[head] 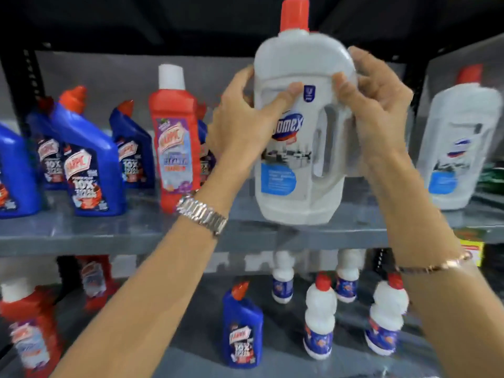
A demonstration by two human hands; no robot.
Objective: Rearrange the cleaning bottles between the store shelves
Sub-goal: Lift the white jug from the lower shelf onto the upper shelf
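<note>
A large white Domex bottle point(300, 170) with a red cap and a side handle hangs upright in the air just above the front of the grey upper shelf point(122, 233). My left hand point(245, 126) grips its left side with the thumb across the label. My right hand point(379, 113) wraps its right side by the handle. A second white Domex bottle point(458, 143) stands on the same shelf at the right.
On the upper shelf at the left stand several blue angled-neck bottles point(90, 165) and a red bottle point(177, 143) with a white cap. The lower shelf holds small white bottles point(320, 317), one blue bottle point(242, 328) and red bottles point(30, 331). A dark shelf is overhead.
</note>
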